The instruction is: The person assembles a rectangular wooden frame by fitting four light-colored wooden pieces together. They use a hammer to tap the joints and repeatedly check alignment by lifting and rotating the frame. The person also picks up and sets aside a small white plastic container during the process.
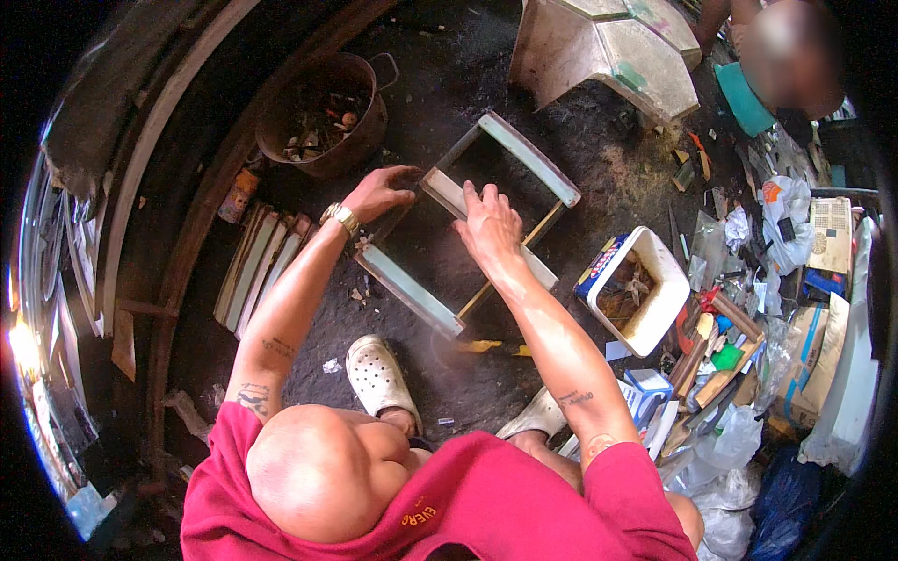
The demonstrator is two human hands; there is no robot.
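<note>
A ladder-like wooden frame (pixel 529 157) lies over the dark ground in front of me. Its two end rails are pale blue, and thin side strips join them. Across its middle runs a whitish slat (pixel 541 268). My left hand (pixel 379 194), with a gold-coloured watch at the wrist, is closed at the frame's left side, by the slat's left end. Laid over the slat, my right hand (pixel 492 226) grips it with bent fingers; the undersides of these fingers are hidden. Part of the slat is covered by my right hand and forearm.
A rusty pot (pixel 367 140) of scraps stands far left, above stacked wooden strips (pixel 253 266). To the right is a square white tub (pixel 662 318), beside a heap of tools and plastic bags (pixel 734 435). A worn plastic stool (pixel 599 61) and another person (pixel 734 23) are beyond.
</note>
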